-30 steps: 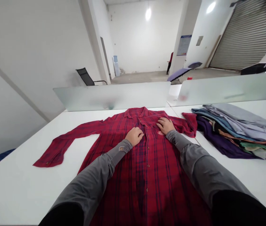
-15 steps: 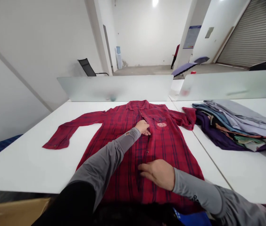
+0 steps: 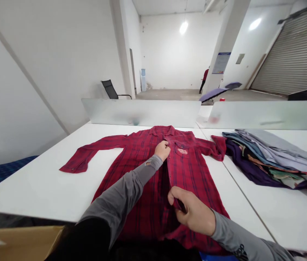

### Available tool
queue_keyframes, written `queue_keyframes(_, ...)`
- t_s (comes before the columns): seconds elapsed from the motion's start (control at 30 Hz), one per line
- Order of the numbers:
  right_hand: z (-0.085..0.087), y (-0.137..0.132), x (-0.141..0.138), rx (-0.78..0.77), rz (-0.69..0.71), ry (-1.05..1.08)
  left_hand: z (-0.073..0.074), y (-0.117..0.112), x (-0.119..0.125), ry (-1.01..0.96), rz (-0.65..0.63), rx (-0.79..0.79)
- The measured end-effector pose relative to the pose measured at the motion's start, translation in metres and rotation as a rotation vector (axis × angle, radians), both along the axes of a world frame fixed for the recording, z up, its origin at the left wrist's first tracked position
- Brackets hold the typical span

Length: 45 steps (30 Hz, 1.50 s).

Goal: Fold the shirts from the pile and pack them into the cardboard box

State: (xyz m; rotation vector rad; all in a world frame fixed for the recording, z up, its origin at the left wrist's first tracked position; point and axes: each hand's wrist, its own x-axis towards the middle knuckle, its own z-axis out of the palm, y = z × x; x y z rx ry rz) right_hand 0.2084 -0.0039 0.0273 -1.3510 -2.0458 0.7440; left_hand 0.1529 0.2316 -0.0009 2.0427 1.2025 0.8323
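A red and navy plaid shirt [image 3: 137, 156] lies front up on the white table [image 3: 41, 188], its collar pointing away from me and its front unbuttoned. My left hand [image 3: 163, 150] is closed on the front edge of the shirt, a little below the collar. Lower down, my right hand [image 3: 194, 210] pinches the same front edge and lifts it, so a dark gap shows between the two front panels. A pale round emblem [image 3: 182, 151] sits on the chest pocket. One sleeve stretches out to the left; the other is bunched at the right.
A pile of folded clothes [image 3: 273, 156] rests at the right. Frosted dividers [image 3: 148, 111] run along the table's back edge. A cardboard box [image 3: 20, 241] is at lower left. Beyond are a black chair [image 3: 110, 89], an umbrella [image 3: 213, 95] and a distant person [image 3: 204, 79].
Both hands have closed on the shirt's front edge, and my right hand has raised it, widening the gap. The view has tilted up slightly.
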Motion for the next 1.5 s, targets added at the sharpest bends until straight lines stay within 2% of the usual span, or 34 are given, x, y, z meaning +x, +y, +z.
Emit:
queue_keyframes(0.07, -0.003, -0.003, -0.005, -0.04, 0.043, 0.011, -0.002, 0.0, -0.014, 0.063, 0.053, 0.013)
queue_keyframes(0.17, -0.016, -0.006, -0.014, -0.114, 0.079, -0.041, -0.012, -0.002, -0.028, 0.159, 0.096, -0.011)
queue_keyframes(0.3, -0.028, -0.013, -0.023, -0.14, 0.099, -0.087, -0.021, -0.006, -0.035, 0.195, 0.025, -0.008)
queue_keyframes(0.43, -0.027, -0.02, -0.026, -0.091, 0.112, -0.063, -0.015, -0.012, -0.039, 0.178, -0.057, 0.038)
queue_keyframes(0.57, -0.023, -0.03, -0.026, -0.018, 0.108, -0.019, -0.008, -0.014, -0.046, 0.181, -0.03, 0.101)
queue_keyframes(0.73, -0.025, -0.046, -0.026, -0.098, 0.023, -0.151, -0.017, 0.0, -0.054, 0.297, -0.024, 0.043)
queue_keyframes(0.9, -0.028, -0.06, -0.044, -0.099, 0.124, -0.156, -0.024, 0.006, -0.056, 0.336, -0.027, 0.048)
queue_keyframes(0.97, -0.037, -0.062, -0.053, -0.075, 0.155, -0.22, -0.024, 0.002, -0.056, 0.345, -0.032, 0.067)
queue_keyframes(1.1, -0.056, -0.066, -0.06, -0.095, 0.247, -0.495, -0.018, -0.013, -0.065, 0.364, -0.068, 0.125)
queue_keyframes(1.2, -0.05, -0.069, -0.052, -0.063, 0.276, -0.495, -0.008, -0.026, -0.093, 0.365, -0.074, 0.203)
queue_keyframes(1.27, -0.038, -0.069, -0.04, 0.073, 0.164, -0.397, -0.003, -0.034, -0.125, 0.379, -0.042, 0.276)
queue_keyframes(1.33, -0.032, -0.067, -0.025, 0.248, -0.015, -0.369, -0.002, -0.042, -0.163, 0.453, 0.029, 0.36)
queue_keyframes(1.4, -0.037, -0.062, -0.01, 0.358, -0.138, -0.446, -0.006, -0.052, -0.201, 0.597, 0.13, 0.414)
queue_keyframes(1.5, -0.062, -0.055, 0.007, 0.365, -0.101, -0.609, -0.017, -0.065, -0.243, 0.781, 0.28, 0.356)
